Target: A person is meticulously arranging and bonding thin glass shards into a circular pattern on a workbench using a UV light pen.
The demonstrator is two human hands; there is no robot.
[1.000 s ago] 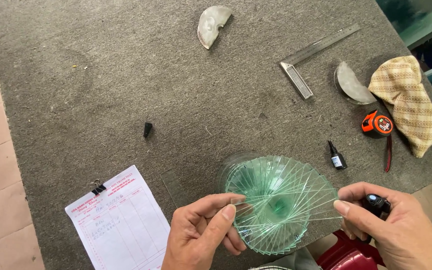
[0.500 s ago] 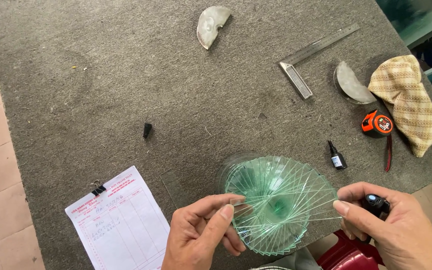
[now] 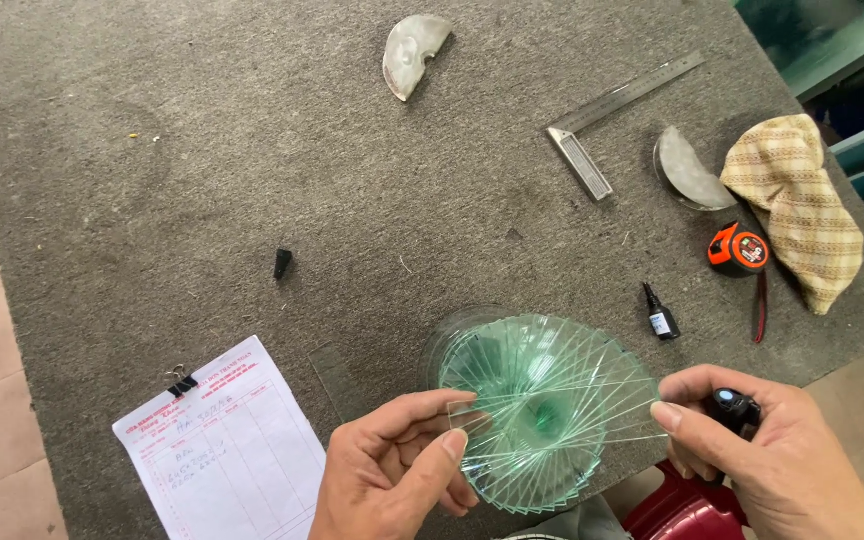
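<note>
Paperwork (image 3: 220, 448) is found at the lower left of the frame: a white form printed in red, held by a small black binder clip (image 3: 182, 384) at its top edge and laid on the grey felt-covered tabletop (image 3: 202, 150). A small black cap (image 3: 283, 262) is seen alone on the felt, left of centre. A half-round piece of glass (image 3: 412, 52) is placed at the top centre, well apart from everything else.

At the bottom centre, the left hand (image 3: 397, 478) is seen with thumb and fingers pinched on the left end of a clear glass strip (image 3: 562, 418). That strip is laid as the topmost piece of a fanned spiral of glass strips (image 3: 537, 410), greenish at the edges and round in outline, held just above the felt at the lower centre. The strip's right end is pinched by the thumb of the right hand (image 3: 772, 460), at the lower right; a small black object (image 3: 732, 408) is also enclosed in that hand's curled fingers.

A small black glue bottle (image 3: 661, 312) is stood just above and to the right of the spiral. A steel try square (image 3: 617, 120) is laid at the upper right, with a second half-round glass piece (image 3: 687, 168) beside it. An orange-and-black tape measure (image 3: 739, 250) is set below that piece, and a checked tan cloth (image 3: 797, 205) is crumpled at the far right. A red object (image 3: 687, 510) is partly visible at the bottom edge.
</note>
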